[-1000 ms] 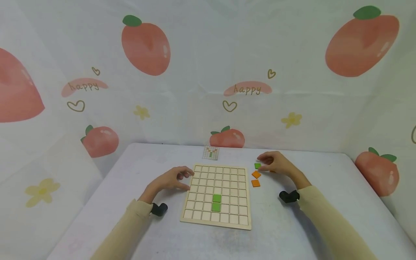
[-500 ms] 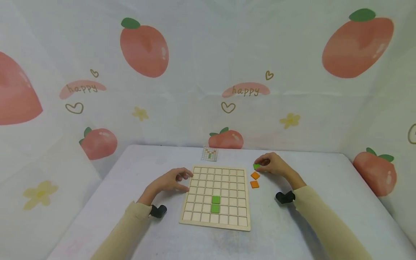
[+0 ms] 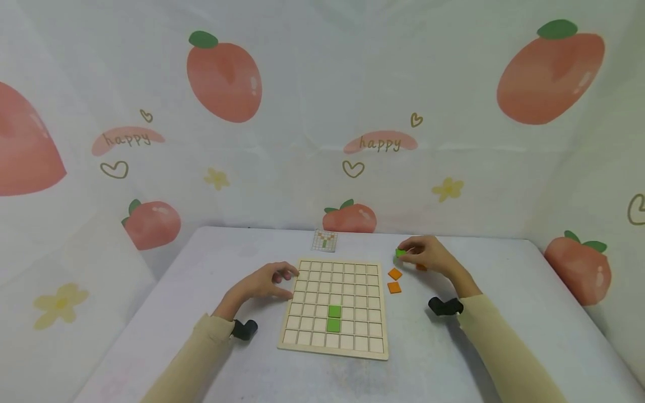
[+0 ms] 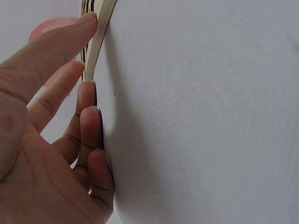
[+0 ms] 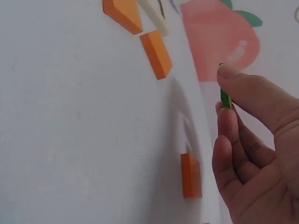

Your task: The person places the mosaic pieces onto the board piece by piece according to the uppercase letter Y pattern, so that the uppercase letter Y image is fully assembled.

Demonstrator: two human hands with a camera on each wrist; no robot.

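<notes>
A wooden grid board (image 3: 307,342) lies on the white table, with two green square tiles (image 3: 334,318) in neighbouring cells of one column. My left hand (image 3: 264,281) rests at the board's left edge; in the left wrist view its thumb and index finger touch the wooden rim (image 4: 96,44). Above the table, right of the board's far corner, my right hand (image 3: 428,254) pinches a green tile (image 5: 225,95) between thumb and fingers. Two orange tiles (image 3: 395,281) lie between the board and this hand. Another orange tile (image 5: 191,176) lies beneath it, partly hidden in the head view.
A small printed card (image 3: 325,240) with a coloured grid pattern lies behind the board. The table (image 3: 453,358) ends at a white curtain (image 3: 282,184) printed with fruit. A black wrist device (image 3: 445,306) sits at the right sleeve and another (image 3: 244,330) at the left.
My right hand has closed its thumb and fingers on the green tile and lifted it off the table. The left hand stays at the board's edge. The head view has tilted slightly.
</notes>
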